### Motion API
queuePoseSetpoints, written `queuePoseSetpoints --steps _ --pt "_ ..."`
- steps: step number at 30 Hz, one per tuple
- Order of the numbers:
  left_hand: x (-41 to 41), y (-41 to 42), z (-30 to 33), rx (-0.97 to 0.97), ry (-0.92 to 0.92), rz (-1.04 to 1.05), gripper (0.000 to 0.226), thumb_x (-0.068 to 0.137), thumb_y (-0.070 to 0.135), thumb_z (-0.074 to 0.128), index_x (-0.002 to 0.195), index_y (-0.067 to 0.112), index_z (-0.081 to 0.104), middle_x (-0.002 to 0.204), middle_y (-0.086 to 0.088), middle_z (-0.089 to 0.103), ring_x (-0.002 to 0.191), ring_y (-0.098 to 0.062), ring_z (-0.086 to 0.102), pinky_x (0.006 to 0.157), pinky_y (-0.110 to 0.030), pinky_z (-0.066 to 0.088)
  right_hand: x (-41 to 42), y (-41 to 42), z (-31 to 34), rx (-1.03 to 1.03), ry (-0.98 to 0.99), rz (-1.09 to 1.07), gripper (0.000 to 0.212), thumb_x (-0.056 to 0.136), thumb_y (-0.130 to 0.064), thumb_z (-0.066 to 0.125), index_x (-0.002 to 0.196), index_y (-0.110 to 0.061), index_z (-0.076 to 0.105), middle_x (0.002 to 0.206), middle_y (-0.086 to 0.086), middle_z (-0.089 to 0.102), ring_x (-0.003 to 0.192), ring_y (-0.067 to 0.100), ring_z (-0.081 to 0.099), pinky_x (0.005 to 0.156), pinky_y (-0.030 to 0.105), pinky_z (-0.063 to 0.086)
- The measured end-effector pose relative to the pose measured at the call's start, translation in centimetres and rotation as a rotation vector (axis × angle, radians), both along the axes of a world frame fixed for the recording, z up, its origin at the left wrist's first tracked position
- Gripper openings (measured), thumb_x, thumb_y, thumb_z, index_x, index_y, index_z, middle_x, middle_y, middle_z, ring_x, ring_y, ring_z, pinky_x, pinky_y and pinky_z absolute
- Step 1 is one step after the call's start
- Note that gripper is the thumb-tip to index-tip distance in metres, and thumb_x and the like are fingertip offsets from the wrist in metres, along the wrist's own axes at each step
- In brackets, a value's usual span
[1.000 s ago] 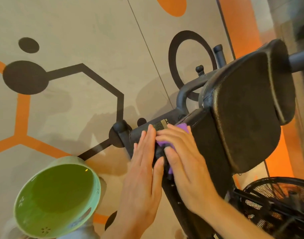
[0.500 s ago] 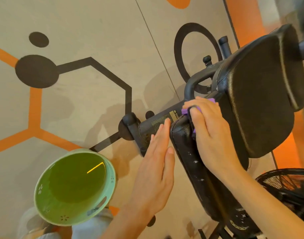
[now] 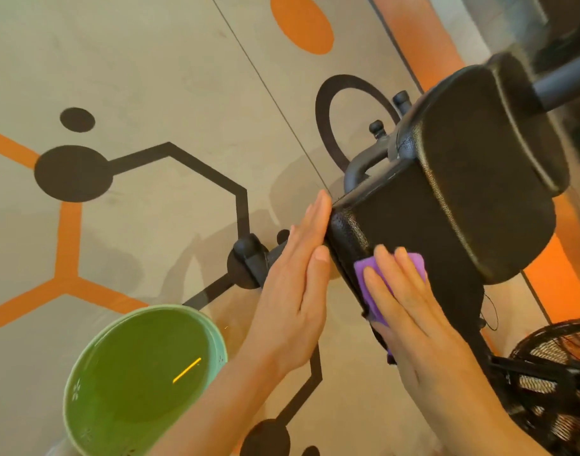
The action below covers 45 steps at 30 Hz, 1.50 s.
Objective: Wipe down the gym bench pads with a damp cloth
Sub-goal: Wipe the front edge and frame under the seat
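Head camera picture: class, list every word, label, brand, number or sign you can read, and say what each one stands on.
No text can be read in this picture.
Green basin: small pale marks on its inner wall look like ornament, not letters.
Floor: only painted hexagon lines, dots and a ring, no signs.
Bench pad, purple cloth, left hand, right hand: no lettering visible.

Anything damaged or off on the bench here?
A loose black thread dangles in a loop off the near edge of the black textured vinyl bench pad, right of the purple cloth; it looks like frayed stitching. Nothing looks spilled.
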<state>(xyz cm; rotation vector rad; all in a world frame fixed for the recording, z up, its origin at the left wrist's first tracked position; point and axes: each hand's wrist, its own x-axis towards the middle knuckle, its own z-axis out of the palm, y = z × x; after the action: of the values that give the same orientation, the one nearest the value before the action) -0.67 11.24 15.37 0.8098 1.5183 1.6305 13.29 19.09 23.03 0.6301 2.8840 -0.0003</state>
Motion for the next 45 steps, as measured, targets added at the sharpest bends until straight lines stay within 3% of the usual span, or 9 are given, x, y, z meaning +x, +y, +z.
queuePoseSetpoints --steps 3,8,12,15,18,24,33,36,45 --pt "0.0 0.4 -1.4 0.07 0.036 0.016 0.05 0.104 0.041 0.019 0.153 0.039 0.018 0.157 0.029 0.023 0.145 0.011 0.014 0.125 -0.035 0.016 1.3 -0.3 -0.9 0.103 -0.046 0.032 0.131 0.054 0.003 0.084 0.153 -0.018 0.001 0.161 -0.007 -0.001 0.147 0.017 0.01 0.116 0.031 0.01" --pt "-0.6 1.2 -3.5 0.24 0.106 0.052 0.049 0.102 0.039 0.023 0.15 0.031 0.03 0.152 0.023 0.036 0.141 0.009 0.029 0.115 -0.01 0.022 -6.0 -0.3 -2.2 0.412 0.17 0.072 0.077 0.072 -0.01 0.062 0.143 -0.004 0.032 0.151 0.016 0.035 0.14 0.034 0.03 0.111 0.05 0.027" --pt "-1.5 1.7 -5.1 0.303 0.167 0.005 0.053 0.098 0.048 0.019 0.15 0.038 0.03 0.151 0.026 0.037 0.142 0.008 0.028 0.119 -0.021 0.024 -1.6 -1.3 -3.2 0.576 0.033 0.069 0.097 0.056 0.0 0.073 0.144 -0.005 0.032 0.15 0.011 0.037 0.14 0.035 0.028 0.104 0.057 0.022" --pt "-2.0 2.0 -5.9 0.379 0.209 -0.012 0.057 0.096 0.052 0.016 0.15 0.04 0.028 0.153 0.027 0.034 0.143 0.009 0.024 0.121 -0.026 0.022 0.5 -2.3 -4.0 0.665 0.019 0.055 0.071 0.081 -0.004 0.046 0.148 -0.008 0.025 0.153 0.009 0.032 0.142 0.033 0.024 0.119 0.046 0.018" --pt "-2.1 2.2 -6.1 0.452 0.217 -0.03 0.06 0.095 0.052 0.018 0.151 0.034 0.029 0.155 0.022 0.034 0.142 0.01 0.026 0.119 -0.018 0.021 -4.4 -2.3 -4.8 0.706 0.145 -0.013 0.056 0.09 -0.019 0.024 0.145 -0.008 0.033 0.152 0.012 0.033 0.141 0.034 0.03 0.115 0.05 0.023" --pt "-2.1 2.5 -7.0 0.492 0.333 -0.025 0.055 0.1 0.041 0.019 0.154 0.029 0.023 0.158 0.02 0.028 0.142 0.014 0.019 0.108 0.002 0.015 3.8 -3.1 -6.3 0.768 0.075 -0.025 0.061 0.093 -0.013 0.032 0.152 -0.013 0.015 0.159 0.007 0.018 0.147 0.031 0.017 0.117 0.049 0.021" --pt "-2.2 3.1 -6.2 0.593 0.958 0.063 0.057 0.1 0.028 0.018 0.155 0.012 0.008 0.165 0.001 0.006 0.153 -0.011 0.0 0.124 -0.027 -0.001 1.2 -3.4 -6.9 0.883 0.148 -0.065 0.061 0.089 -0.012 0.027 0.15 -0.011 0.022 0.157 0.01 0.022 0.145 0.031 0.02 0.116 0.051 0.022" --pt "-2.9 3.6 -6.6 0.568 1.135 0.063 0.059 0.099 0.028 0.02 0.155 0.011 0.012 0.165 -0.002 0.007 0.153 -0.013 -0.001 0.124 -0.028 -0.002 8.1 -5.1 -7.2 0.788 0.196 -0.125 0.081 0.08 -0.005 0.059 0.151 -0.015 0.022 0.158 0.005 0.024 0.145 0.028 0.023 0.117 0.044 0.024" --pt "-2.5 3.9 -6.8 0.516 1.232 0.096 0.064 0.099 0.031 0.022 0.156 0.006 0.006 0.164 -0.006 -0.001 0.153 -0.018 -0.004 0.124 -0.027 -0.003 3.5 -4.8 -7.6 0.867 0.193 -0.192 0.059 0.091 -0.014 0.025 0.15 -0.012 0.023 0.158 0.007 0.017 0.147 0.028 0.014 0.121 0.046 0.012"
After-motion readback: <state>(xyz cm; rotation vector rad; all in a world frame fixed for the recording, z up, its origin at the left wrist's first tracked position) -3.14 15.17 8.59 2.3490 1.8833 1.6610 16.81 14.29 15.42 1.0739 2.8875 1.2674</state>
